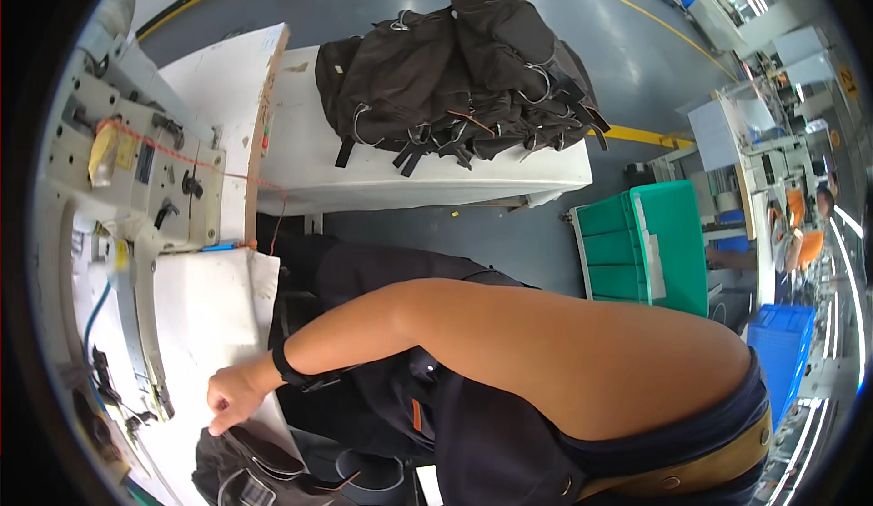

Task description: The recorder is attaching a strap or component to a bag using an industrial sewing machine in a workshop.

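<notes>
My right hand (232, 400) reaches across to the lower left, with a black band on its wrist. Its fingers are closed on the top edge of a black bag (250, 474) with grey straps, which lies at the near end of the white work surface (205, 310). A grey-white sewing machine (136, 165) with orange thread stands just beyond the hand on the left. My left hand is out of the picture. My dark clothing fills the lower middle.
A pile of finished black bags (459, 74) lies on a white table (436, 183) ahead. A green crate (650, 247) and a blue crate (782, 356) stand on the grey floor to the right. Another person (823, 204) sits far right among workstations.
</notes>
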Tool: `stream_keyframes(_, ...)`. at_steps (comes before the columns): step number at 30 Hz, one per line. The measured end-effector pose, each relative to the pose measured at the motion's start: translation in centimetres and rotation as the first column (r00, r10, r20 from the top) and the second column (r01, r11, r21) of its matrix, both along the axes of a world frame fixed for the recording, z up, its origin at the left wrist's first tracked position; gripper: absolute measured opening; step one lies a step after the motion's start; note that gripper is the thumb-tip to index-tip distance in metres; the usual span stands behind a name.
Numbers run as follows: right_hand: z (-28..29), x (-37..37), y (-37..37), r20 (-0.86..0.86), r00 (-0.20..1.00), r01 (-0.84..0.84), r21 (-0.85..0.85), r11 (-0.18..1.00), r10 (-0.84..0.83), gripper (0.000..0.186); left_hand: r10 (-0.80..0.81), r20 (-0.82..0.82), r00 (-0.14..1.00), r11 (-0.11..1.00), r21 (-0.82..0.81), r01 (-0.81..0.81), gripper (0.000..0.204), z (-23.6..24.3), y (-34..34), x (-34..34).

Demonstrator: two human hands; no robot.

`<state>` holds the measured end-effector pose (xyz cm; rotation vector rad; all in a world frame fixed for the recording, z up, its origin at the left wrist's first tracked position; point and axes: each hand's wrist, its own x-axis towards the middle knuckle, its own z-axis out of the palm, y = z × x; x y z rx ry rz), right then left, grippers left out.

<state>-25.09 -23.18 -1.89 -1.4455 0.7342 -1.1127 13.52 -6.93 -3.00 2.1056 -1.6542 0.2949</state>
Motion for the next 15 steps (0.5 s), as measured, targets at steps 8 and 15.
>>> stream_keyframes(8, 0.2, -0.2, 0.4, -0.017, 1.000, 0.006, -0.029, 1.000, -0.007, 0.049, -0.043, -0.214, 0.976, 0.992, 0.111, 0.068, 0.040, 0.7, -2.7, -5.6)
stream_keyframes(15, -0.2, -0.3, 0.3, -0.113, 0.994, -0.010, -0.129, 0.992, -0.005, 0.044, 0.055, -0.612, 0.789, 0.990, 0.136, 0.037, 0.046, 3.2, -3.0, 0.1)
